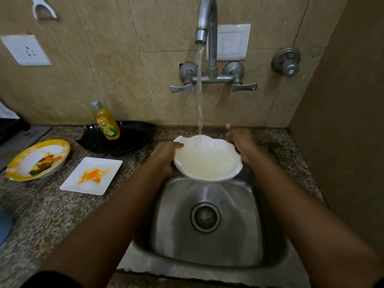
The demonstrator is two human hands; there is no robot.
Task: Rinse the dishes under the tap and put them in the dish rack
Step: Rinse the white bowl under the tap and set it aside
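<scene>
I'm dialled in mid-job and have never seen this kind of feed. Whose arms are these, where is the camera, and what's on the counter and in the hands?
There is no machine: a person wears one wide-angle camera on the head, looking down at their own bare arms. The left hand grips the rim of a white scalloped bowl under the running steel tap, above the steel sink. The right hand is at the bowl's far side; its grip is hidden. On the speckled stone counter to the left lie a yellow-rimmed bowl with food residue, a white square plate with orange smears, and a black tray holding a yellow dish-soap bottle. No dish rack is in view.
</scene>
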